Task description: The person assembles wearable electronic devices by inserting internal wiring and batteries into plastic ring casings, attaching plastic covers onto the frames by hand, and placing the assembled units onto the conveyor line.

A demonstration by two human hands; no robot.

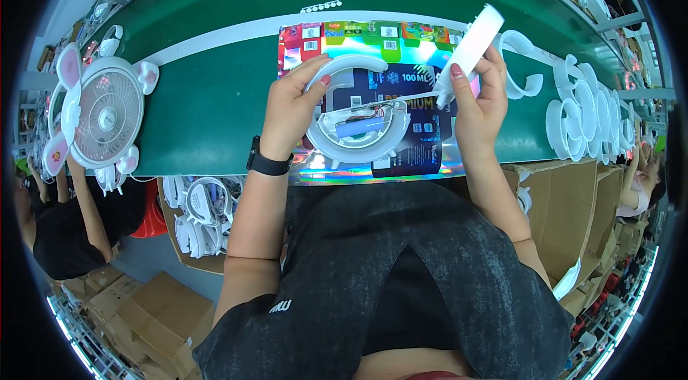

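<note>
My left hand (292,102) grips the upper left of a white ring-shaped plastic housing (356,153). Inside its exposed lower part lie a purple-blue cylindrical battery (360,127) and thin wires. My right hand (480,104) pinches a white curved plastic cover (476,37), raised and tilted to the right of the housing. A thin pale strip or cable (412,98) stretches from the housing toward the cover; where it ends is hidden. Under both hands lies a shiny printed sheet (430,151).
A white fan with pink ear shapes (107,118) stands at the left, a person beside it. Curved white parts (584,111) are stacked at the right; one C-shaped part (522,65) lies nearer. Open cartons (555,215) flank me below the green table (201,104).
</note>
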